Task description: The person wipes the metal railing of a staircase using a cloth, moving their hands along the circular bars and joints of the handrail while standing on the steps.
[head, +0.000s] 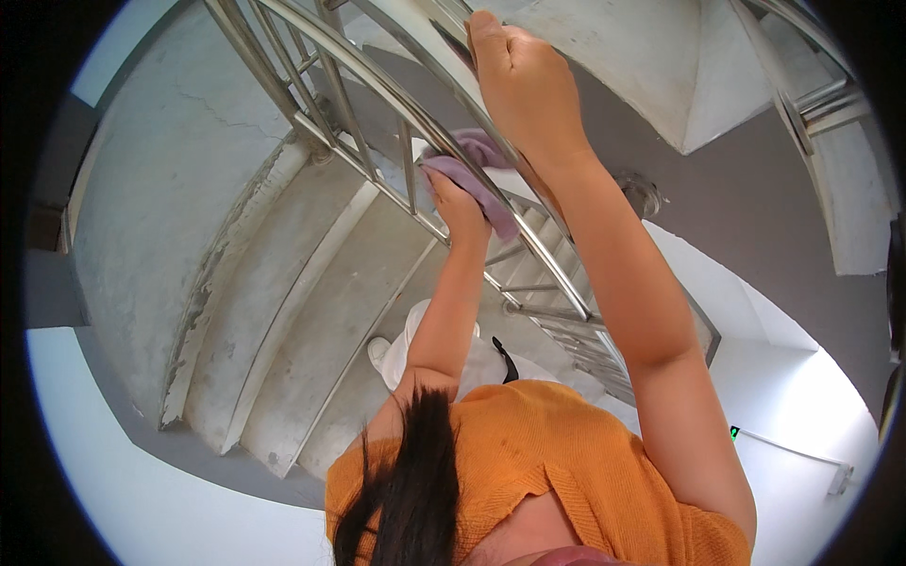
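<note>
My left hand [460,209] presses a purple cloth [474,187] against a stainless-steel rail [382,83] of the stair railing. The cloth drapes over the rail, part of it showing on the far side. Higher up and to the right, my right hand [527,78] is closed around the neighbouring, wider steel handrail [453,74]. Its fingers are mostly hidden behind the back of the hand. Thin steel balusters [407,163] run down from the rail beside my left hand to a lower bar.
Curved concrete steps [297,304] with chipped, worn edges lie to the left. More stairs [527,244] show below through the railing. A white shoe [379,351] stands on a step. An angular concrete underside [637,64] juts in at the upper right. A green lit sign [735,433] hangs by the white wall.
</note>
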`<state>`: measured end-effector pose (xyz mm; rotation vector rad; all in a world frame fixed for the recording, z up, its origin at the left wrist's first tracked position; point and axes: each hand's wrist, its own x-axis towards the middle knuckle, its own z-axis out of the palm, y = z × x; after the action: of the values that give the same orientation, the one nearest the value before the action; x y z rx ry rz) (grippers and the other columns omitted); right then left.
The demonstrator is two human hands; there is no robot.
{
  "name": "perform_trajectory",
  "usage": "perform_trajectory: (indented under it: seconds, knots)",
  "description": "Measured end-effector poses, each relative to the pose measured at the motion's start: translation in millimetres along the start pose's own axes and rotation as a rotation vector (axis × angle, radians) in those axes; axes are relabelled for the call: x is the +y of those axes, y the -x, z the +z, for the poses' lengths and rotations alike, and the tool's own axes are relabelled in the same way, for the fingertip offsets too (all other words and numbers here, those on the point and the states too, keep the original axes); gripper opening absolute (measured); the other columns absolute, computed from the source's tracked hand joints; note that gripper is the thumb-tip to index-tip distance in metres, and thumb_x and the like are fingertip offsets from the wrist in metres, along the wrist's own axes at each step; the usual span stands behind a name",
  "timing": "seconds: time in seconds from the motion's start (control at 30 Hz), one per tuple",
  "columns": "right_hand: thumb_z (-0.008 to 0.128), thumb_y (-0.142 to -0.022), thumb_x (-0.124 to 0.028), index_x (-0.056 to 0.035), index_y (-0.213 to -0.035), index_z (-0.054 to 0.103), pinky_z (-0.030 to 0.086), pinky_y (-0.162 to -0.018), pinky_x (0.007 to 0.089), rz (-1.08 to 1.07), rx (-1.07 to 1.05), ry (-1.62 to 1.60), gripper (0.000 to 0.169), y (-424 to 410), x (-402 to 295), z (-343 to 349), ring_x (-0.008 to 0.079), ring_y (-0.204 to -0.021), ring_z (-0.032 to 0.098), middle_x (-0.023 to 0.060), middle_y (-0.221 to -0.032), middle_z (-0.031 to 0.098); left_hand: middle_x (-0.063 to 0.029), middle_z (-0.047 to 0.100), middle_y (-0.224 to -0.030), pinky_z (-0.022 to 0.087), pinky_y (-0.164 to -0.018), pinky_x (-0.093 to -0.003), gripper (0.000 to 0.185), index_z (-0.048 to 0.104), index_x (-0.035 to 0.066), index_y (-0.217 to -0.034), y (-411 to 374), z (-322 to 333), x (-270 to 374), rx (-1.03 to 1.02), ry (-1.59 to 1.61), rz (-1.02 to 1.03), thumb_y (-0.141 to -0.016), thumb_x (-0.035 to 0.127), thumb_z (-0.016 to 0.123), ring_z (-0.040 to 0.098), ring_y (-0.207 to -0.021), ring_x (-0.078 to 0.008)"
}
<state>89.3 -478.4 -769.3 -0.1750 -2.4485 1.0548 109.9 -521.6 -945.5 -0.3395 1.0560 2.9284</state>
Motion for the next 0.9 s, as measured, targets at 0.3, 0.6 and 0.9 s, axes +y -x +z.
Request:
perform_trajectory:
  seconds: [0.3, 0.6, 0.9]
  knots:
    - [0.059, -0.092, -0.025, -0.0033, -0.127, 0.054, 0.04, -0.101, 0.0462, -0.621, 0.087, 0.412, 0.042, 140, 122, -79, 0.037, -0.12, 0.051, 0.019, -0.13, 0.054, -0.0073, 0.059, -0.107, 0.046, -0.083, -0.0295, 0.035, 0.051, 0.002, -0.118, -30, -69, -82, 0.02, -0.092, 0.022, -0.105, 0.031, 0.035, 0.056, -0.093, -0.017]
    - [0.044, -0.097, -0.051, 0.0054, -0.131, 0.047, 0.051, -0.07, 0.038, -0.014, 0.158, 0.363, 0.066, 254, 233, -92, 0.0296, -0.076, 0.065, 0.0177, -0.099, 0.065, -0.0199, 0.061, -0.111, 0.046, -0.092, -0.0395, 0.032, 0.052, -0.003, -0.121, -82, -248, -196, -0.498, -1.501, 0.617, -0.102, 0.016, 0.037, 0.057, -0.107, -0.0287]
    - [0.037, -0.097, -0.06, 0.0071, -0.128, 0.049, 0.052, -0.071, 0.0385, -0.129, 0.221, 0.472, 0.074, 247, 231, -88, 0.0318, -0.081, 0.065, 0.0198, -0.099, 0.065, -0.0077, 0.065, -0.103, 0.048, -0.083, -0.0385, 0.049, 0.055, 0.005, -0.123, -110, -332, -268, -0.038, -0.652, -0.53, -0.103, 0.043, 0.031, 0.059, -0.094, -0.0238]
